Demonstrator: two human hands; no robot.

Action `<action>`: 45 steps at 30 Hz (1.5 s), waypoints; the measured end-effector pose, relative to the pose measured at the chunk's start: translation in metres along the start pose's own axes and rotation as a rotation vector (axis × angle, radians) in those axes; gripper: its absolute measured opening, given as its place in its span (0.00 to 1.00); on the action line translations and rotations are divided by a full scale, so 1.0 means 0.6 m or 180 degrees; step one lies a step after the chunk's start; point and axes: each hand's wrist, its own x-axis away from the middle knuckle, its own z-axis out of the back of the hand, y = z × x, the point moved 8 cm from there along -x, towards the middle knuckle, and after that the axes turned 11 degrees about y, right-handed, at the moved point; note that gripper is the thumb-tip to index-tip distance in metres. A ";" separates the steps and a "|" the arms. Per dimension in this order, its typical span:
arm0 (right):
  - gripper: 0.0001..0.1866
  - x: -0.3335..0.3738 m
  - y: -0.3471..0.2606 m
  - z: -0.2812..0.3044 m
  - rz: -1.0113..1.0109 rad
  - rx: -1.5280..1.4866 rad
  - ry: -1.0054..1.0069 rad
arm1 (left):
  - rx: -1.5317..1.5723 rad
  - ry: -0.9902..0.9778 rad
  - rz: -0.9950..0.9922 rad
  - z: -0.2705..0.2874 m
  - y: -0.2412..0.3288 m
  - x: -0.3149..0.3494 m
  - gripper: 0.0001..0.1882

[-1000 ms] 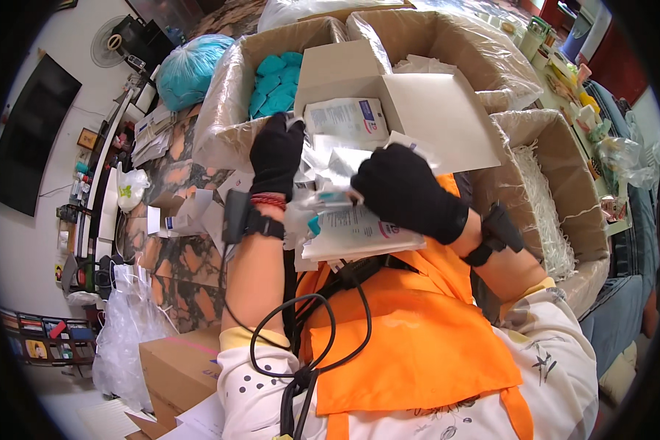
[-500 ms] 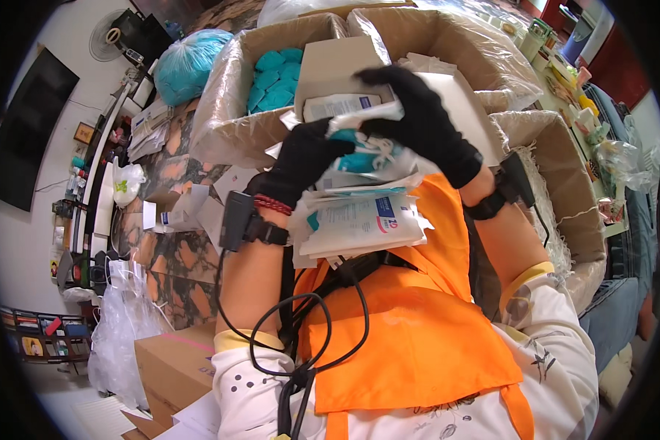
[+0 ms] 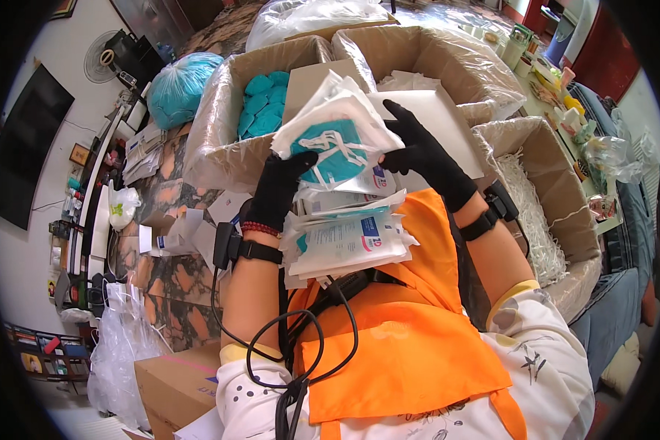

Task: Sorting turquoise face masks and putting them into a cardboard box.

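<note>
Several flat white and clear packets [image 3: 330, 110] are fanned in front of me, the top one showing a teal mask-like piece [image 3: 330, 154] with white straps. Black-gloved, my left hand [image 3: 282, 180] grips their lower left edge, thumb on top. My right hand [image 3: 433, 161], gloved alike, is beside their right edge with thumb and forefinger spread; the thumb touches the edge, and the other fingers are partly hidden. Below the hands, close to my orange apron [image 3: 411, 337], lies a pile of printed white packets [image 3: 352, 238].
Ahead, a plastic-lined carton [image 3: 205, 139] holds teal pieces [image 3: 264, 103]; another lined carton [image 3: 484, 66] stands beside it. At right, a carton [image 3: 587, 213] contains white stringy material [image 3: 532, 213]. A looped black cable [image 3: 330, 330] hangs over my front. A brown box [image 3: 172, 378] sits lower left.
The teal piece and its packets now face up, spread wider and held more to the left. My right hand has moved lower and its fingers have opened apart.
</note>
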 end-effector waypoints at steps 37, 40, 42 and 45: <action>0.13 -0.089 0.025 -0.076 0.1457 0.2419 0.0002 | -0.2643 -0.0780 -0.1106 -0.086 -0.005 0.006 0.32; 0.12 -0.074 0.001 -0.107 0.1628 0.2017 -0.0217 | -0.2304 -0.0446 -0.1679 -0.022 0.006 -0.013 0.25; 0.13 -0.077 0.013 -0.098 0.1284 0.2147 -0.0433 | -0.1041 0.0643 -0.0869 0.016 0.045 -0.023 0.22; 0.14 -0.070 0.011 -0.107 0.1088 0.2263 -0.0747 | -0.1689 0.0271 -0.1201 -0.004 0.040 -0.031 0.17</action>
